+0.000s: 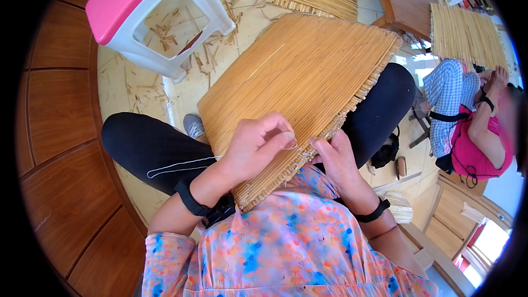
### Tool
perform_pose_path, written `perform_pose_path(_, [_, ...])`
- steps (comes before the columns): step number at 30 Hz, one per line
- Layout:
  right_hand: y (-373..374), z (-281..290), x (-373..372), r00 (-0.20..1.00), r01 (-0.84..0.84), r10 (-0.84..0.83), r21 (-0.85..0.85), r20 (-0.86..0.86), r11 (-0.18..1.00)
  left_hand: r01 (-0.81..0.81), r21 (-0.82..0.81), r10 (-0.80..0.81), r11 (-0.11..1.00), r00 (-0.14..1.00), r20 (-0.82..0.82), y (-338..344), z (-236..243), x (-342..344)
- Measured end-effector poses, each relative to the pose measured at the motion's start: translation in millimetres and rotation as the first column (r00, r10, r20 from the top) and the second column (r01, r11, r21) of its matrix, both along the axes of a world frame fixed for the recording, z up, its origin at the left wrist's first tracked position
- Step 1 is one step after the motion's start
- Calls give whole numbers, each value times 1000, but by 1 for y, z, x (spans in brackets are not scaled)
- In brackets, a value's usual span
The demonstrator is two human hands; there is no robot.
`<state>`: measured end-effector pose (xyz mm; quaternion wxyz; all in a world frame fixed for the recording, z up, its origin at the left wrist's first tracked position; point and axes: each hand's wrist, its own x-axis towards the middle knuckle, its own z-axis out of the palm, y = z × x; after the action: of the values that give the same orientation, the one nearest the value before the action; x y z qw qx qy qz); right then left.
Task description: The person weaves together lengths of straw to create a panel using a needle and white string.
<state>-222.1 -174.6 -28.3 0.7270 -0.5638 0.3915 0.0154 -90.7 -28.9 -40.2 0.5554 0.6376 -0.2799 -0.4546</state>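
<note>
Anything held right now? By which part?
Left hand pinches a pale thread, where along it can't be told; right hand grips the straw mat by its near edge.

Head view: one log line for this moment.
left hand: pinching white thread | right hand: gripping straw mat edge | straw mat: over legs

The mat [297, 66] is a flat, stiff, golden-tan sheet of thin stalks packed side by side; it lies slantwise across the thighs [388, 99], its broad face up; the edge toward the body is ragged and bumpy, and the stalks there stand out as ridges. The thread [181, 163] is white and thin; it trails to the left in a long, slack, narrow loop; a short curved bit shows near the ragged edge.
</note>
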Motion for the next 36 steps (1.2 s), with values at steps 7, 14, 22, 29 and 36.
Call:
perform_pose_path(7, [0,-1,0,1000,0,0,21,0,1000,-48,-53,42,997,994,-105,-1,0,-1])
perform_pose_path(14, [1,3,1,1000,19,-19,27,-7,999,3,-40,-7,999,996,-92,-1,0,-1])
perform_pose_path(22, [2,0,1,999,29,-30,30,26,999,22,-17,-23,1000,998,-55,-4,2,-1])
perform_pose_path(29, [0,-1,0,1000,16,-17,60,17,998,31,9,-31,999,999,-32,-5,3,0])
perform_pose_path(36, [1,0,1,1000,9,-9,37,14,999,37,13,-37,999,999,2,-6,-1,-1])
